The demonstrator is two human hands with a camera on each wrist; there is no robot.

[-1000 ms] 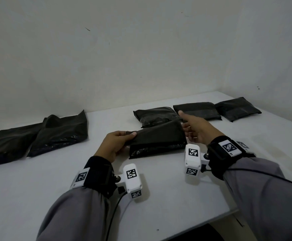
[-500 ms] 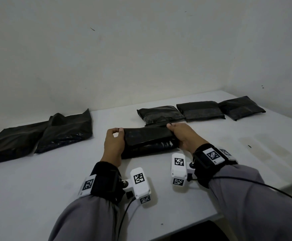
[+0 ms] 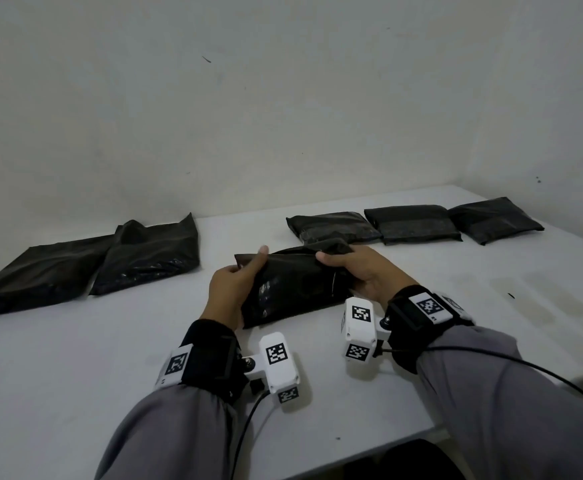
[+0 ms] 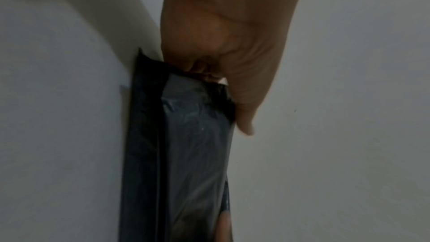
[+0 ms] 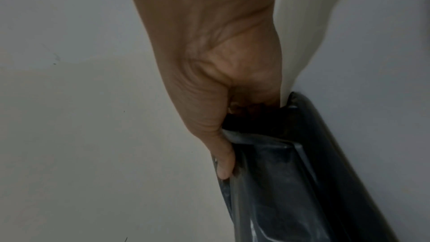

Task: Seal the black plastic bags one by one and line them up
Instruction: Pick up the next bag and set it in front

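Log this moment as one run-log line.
stage: sealing | held bag: tilted up off table | left hand: grips left end | right hand: grips right end | sealed row: three bags | unsealed bags: two

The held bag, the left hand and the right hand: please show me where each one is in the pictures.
held bag [image 3: 293, 289], head view, on its glossy front face between the hands.
left hand [image 3: 229, 289], head view, on the back of the hand.
right hand [image 3: 369, 271], head view, on the back of the hand.

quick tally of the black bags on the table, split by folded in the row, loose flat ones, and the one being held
Folded bags in the back row: 3
Loose flat bags on the left: 2
Bag held by the left hand and right hand: 1
Total: 6
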